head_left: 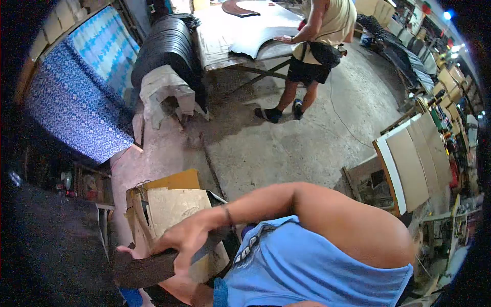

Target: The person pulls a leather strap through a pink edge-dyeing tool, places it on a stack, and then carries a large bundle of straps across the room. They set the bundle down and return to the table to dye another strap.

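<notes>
Blue sleeveless shirt on wearer, right of the carton. Chest lettering runs sideways, too skewed to read. Dark strip is at carton's near side, overlapping it in view. Right hand is over the strip, fingers curled round it; some blur. Left hand is just below the strip, partly hidden and cut off; can't tell if it grips. Blue wristband beside it.

Carton itself: brown cardboard, faint print on top panel, too small to read. Hand + strip block its near part. Orange-brown panel stands at its far edge.

Right of carton, past the arm: leaning board faced with cardboard. Beyond carton to the left: blue patterned cloth, hanging. Straight beyond carton: black rolled material, pale wrap over near end, taking up floor there. Thin cable crosses floor beyond carton, to its right.

Farther beyond carton: co-worker, black waist bag, one hand at a pale curved sheet on the table; body hides table's right end. Brown curved piece farthest, same table.
</notes>
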